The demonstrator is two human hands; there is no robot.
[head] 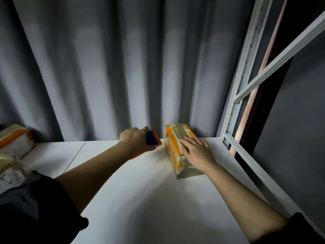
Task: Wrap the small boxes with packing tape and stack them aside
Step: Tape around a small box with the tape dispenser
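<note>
The right hand (197, 150) lies flat, fingers straight, on top of an orange box wrapped in tape (177, 148) that rests on the white table (140, 199) near the grey curtain (105, 67). Just left of that box, the left hand (135, 140) is curled round a blue and orange tape dispenser (153, 138). Well to the left of that grip, two more taped boxes (14, 143) sit at the table's edge, one above the other

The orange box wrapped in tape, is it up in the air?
No, the orange tape-wrapped cardboard box sits on the white table, with the right hand resting flat on top of it.
</note>
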